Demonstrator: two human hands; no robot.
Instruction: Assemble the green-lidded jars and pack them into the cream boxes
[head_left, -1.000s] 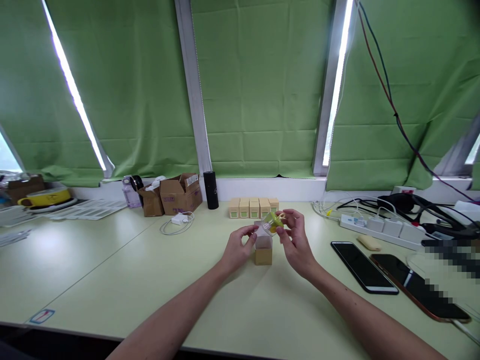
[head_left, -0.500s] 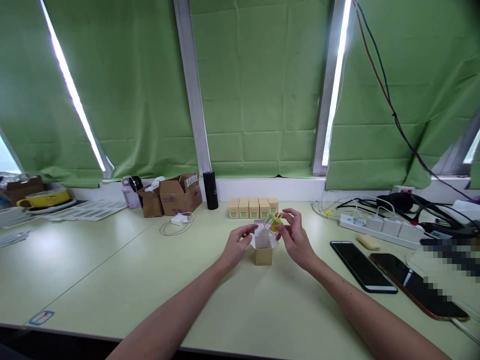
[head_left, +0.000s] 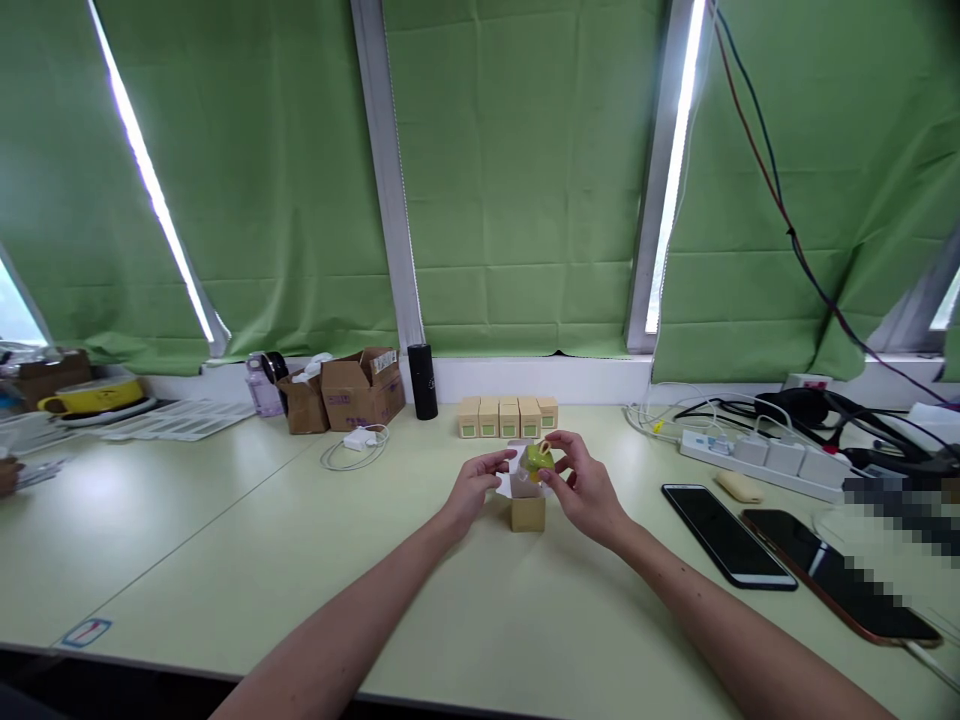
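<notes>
A small brown cardboard box stands upright on the table in front of me, its white-lined flaps raised. My left hand is at the box's left side, fingers and thumb closed on a white flap. In my right hand, fingers and thumb pinch a small green-topped item with a pale loop on top and some yellow below. That item is over the box opening, its lower part partly hidden by the flaps and fingers.
Several closed small boxes stand in a row behind. A black bottle and opened cartons are left of them. To the right lie two phones and a power strip. Another person's hand shows at the left edge.
My right hand has brought the green-topped item slightly left and down, from tilted to more upright over the box. My left hand stays at the flap. Another person's hand has appeared at far left.
</notes>
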